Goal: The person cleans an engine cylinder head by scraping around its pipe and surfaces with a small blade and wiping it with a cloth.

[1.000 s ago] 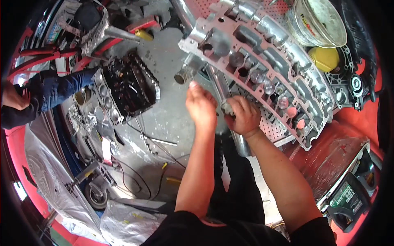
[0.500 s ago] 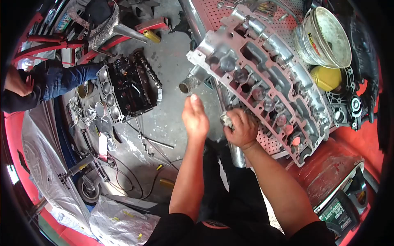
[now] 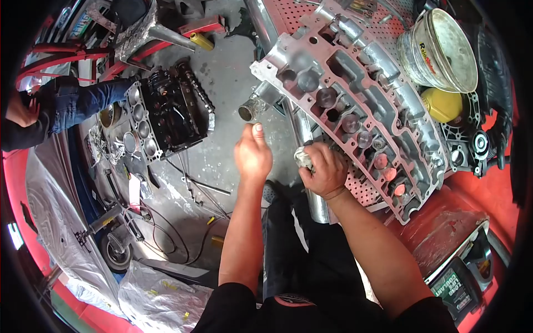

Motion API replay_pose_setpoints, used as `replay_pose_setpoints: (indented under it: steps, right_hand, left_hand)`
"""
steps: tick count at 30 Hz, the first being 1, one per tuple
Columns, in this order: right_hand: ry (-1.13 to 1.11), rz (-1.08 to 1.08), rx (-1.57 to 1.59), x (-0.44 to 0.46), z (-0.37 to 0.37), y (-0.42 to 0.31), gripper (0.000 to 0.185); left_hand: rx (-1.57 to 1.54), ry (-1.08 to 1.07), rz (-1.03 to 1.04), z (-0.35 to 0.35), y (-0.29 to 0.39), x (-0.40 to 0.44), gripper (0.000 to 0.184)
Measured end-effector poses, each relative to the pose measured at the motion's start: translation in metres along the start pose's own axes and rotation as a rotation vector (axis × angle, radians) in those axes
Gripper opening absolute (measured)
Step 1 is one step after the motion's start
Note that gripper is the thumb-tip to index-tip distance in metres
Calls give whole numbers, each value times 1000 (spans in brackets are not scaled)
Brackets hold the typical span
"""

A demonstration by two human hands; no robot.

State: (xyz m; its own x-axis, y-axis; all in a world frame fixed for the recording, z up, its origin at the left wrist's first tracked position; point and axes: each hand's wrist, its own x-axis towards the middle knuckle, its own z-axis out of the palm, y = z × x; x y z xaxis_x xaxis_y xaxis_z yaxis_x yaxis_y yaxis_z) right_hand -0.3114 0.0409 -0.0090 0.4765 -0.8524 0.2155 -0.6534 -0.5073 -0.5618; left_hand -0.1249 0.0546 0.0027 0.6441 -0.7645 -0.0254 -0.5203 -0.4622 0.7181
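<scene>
A large grey engine cylinder head [image 3: 347, 69] lies at a slant on a red perforated bench top [image 3: 363, 188]. From its near left corner juts a short round pipe stub [image 3: 248, 111] with a grimy end. Just below that stub is my left hand [image 3: 254, 152], closed, thumb up; whatever its curled fingers may hold is hidden. My right hand [image 3: 326, 171] grips a crumpled whitish rag [image 3: 303, 157] by the bench's metal edge, beside the head's lower left side.
On the floor at left sits a dark engine block [image 3: 175, 114], with a co-worker's jeans-clad leg [image 3: 91, 102] beside it. Hoses [image 3: 186, 258] and loose rods lie on the concrete. A white bucket [image 3: 438, 53] and yellow container [image 3: 442, 105] stand right; a coolant jug [image 3: 458, 291] sits lower right.
The view has shifted slightly, moving most things a little left. My left hand appears slightly further left and higher, still below the pipe stub. My right hand keeps hold of the rag.
</scene>
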Motion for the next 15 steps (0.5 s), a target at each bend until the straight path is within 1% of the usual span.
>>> replay_pose_setpoints:
  steps: [2, 4, 6, 7, 10, 11, 14, 15]
  right_hand:
    - [30, -23, 5, 3, 3, 2, 43]
    - [39, -27, -3, 12, 2, 7, 43]
    - [6, -4, 6, 3, 1, 1, 41]
    - [34, -14, 15, 2, 5, 1, 41]
    - [66, -43, 27, 5, 3, 2, 41]
    - [46, -35, 18, 4, 2, 2, 41]
    - [42, -14, 36, 2, 3, 1, 42]
    - [58, -26, 30, 0, 7, 4, 43]
  left_hand:
    - [3, -163, -86, -1, 3, 3, 34]
    - [5, -158, -62, 3, 5, 13, 34]
    - [39, -178, -62, -4, 1, 6, 33]
    - [48, -174, -72, -12, -1, 0, 33]
    - [113, -199, -8, -11, 6, 5, 36]
    - [60, -171, -61, -15, 11, 5, 38]
    - [22, -146, -102, 0, 9, 10, 40]
    - [53, -182, -89, 2, 11, 9, 42]
